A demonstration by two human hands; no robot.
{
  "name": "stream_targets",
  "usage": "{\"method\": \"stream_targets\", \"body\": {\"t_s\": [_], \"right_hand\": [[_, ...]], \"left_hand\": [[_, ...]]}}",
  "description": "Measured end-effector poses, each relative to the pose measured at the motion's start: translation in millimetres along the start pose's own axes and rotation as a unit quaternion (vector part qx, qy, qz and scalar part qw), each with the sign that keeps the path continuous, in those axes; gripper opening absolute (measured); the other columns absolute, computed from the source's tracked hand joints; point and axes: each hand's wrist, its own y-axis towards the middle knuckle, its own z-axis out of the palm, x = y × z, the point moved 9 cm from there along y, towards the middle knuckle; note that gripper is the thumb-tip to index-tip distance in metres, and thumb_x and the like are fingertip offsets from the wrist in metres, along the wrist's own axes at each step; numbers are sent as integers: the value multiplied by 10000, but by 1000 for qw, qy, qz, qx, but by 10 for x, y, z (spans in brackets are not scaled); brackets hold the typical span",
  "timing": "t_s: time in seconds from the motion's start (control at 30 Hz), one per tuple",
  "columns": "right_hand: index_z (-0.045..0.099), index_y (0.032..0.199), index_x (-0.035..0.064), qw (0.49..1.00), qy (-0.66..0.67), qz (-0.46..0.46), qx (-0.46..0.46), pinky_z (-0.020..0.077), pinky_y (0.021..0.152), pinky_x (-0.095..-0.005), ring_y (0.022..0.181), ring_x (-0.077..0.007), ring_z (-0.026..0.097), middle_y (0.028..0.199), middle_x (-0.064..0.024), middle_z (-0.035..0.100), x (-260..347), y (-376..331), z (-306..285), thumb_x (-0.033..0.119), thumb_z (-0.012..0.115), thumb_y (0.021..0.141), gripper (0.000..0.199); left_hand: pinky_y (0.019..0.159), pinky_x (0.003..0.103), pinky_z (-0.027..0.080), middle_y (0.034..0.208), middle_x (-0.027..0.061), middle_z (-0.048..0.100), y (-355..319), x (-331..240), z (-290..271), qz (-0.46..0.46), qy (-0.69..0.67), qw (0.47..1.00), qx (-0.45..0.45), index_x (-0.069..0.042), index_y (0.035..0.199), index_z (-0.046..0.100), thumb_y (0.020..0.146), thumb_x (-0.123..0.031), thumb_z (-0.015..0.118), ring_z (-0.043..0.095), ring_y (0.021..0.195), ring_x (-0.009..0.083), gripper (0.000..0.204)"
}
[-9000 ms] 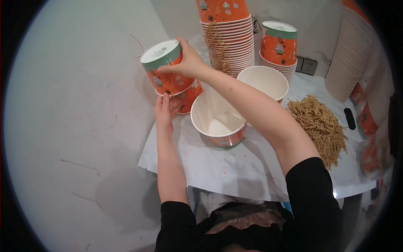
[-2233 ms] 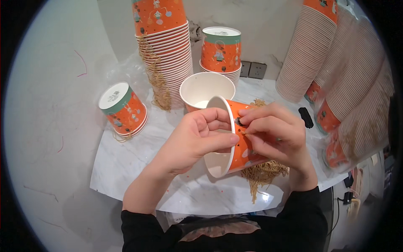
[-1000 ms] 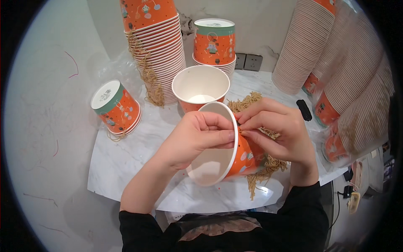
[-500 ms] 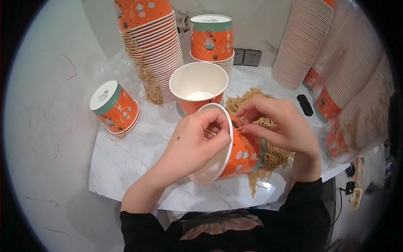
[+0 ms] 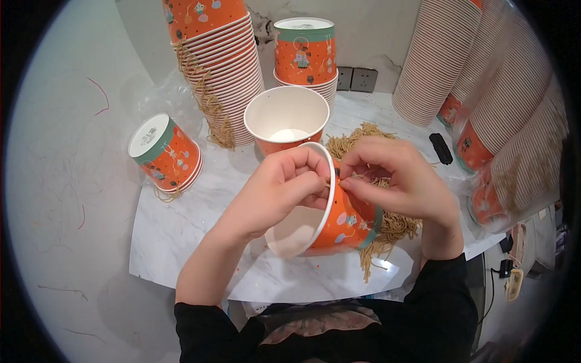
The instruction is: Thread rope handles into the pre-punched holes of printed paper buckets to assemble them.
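An orange paper bucket (image 5: 351,225) with a green base band and white rim lies tilted on its side, mouth toward the left. My left hand (image 5: 281,190) reaches into its mouth beside the rim, fingers curled closed; what they pinch inside is hidden. On the outer wall, near the rim, my right hand (image 5: 396,184) pinches a thin tan string (image 5: 358,176) between thumb and fingers. Behind and beneath that hand a loose heap of tan strings (image 5: 399,226) spreads over the table. Just behind the bucket stands another open paper bucket (image 5: 287,115), upright, its white inside showing.
A tall stack of buckets (image 5: 227,78) with strings hanging down it rises at the back left. Upturned buckets (image 5: 305,54) stand behind; a short upturned stack (image 5: 169,154) is at left. Plastic-wrapped stacks (image 5: 508,103) and a black object (image 5: 441,149) are on the right. The marble-patterned table (image 5: 181,242) ends nearby.
My left fingers have curled tighter and moved closer to the bucket wall inside the mouth. My right fingertips have shifted slightly left and up, toward the rim. The bucket has tilted a little.
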Motion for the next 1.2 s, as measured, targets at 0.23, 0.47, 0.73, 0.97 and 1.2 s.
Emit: {"method": "stream_targets", "body": {"t_s": [0.23, 0.47, 0.73, 0.97, 1.2], "right_hand": [[663, 947, 59, 991, -109, -5, -76, 504, 637, -341, 711, -253, 653, 809, -88, 637, 66, 17, -104, 97, 702, 827, 131], [665, 940, 75, 986, -146, -33, -77, 518, 644, -364, 735, -268, 668, 820, -86, 624, 138, -14, -107, 104, 707, 820, 131], [697, 1056, 119, 984, -157, -27, -80, 512, 619, -351, 691, -263, 655, 840, -69, 638, 159, -13, -112, 100, 692, 821, 237], [683, 1061, 123, 978, -183, -97, -22, 509, 589, -333, 681, -240, 655, 834, -58, 635, 266, -17, -37, 75, 675, 804, 261], [670, 1048, 99, 983, -160, -92, -12, 520, 614, -338, 710, -256, 671, 880, -70, 672, 153, 6, -48, 85, 652, 826, 223]], "left_hand": [[823, 257, 574, 1020, 77, 706, 102, 163, -40, -13, -83, 996, -1, 1, 1115, 612, 944, -26, 641, 693, 925, 119, 175], [789, 253, 573, 1017, 73, 707, 144, 257, -58, -2, -129, 991, -27, 7, 1048, 650, 946, -21, 656, 689, 888, 110, 106], [737, 232, 538, 945, 37, 683, 187, 276, -96, 61, -96, 991, -66, -7, 978, 625, 909, 27, 626, 649, 824, 79, 78], [649, 199, 463, 825, -31, 621, 219, 245, -143, 36, 59, 997, -37, -24, 978, 633, 859, 2, 642, 568, 725, 21, 123], [666, 187, 456, 928, -23, 619, -8, -224, -153, 111, 398, 909, -53, 27, 1184, 624, 873, 11, 585, 545, 754, 12, 315]]}}
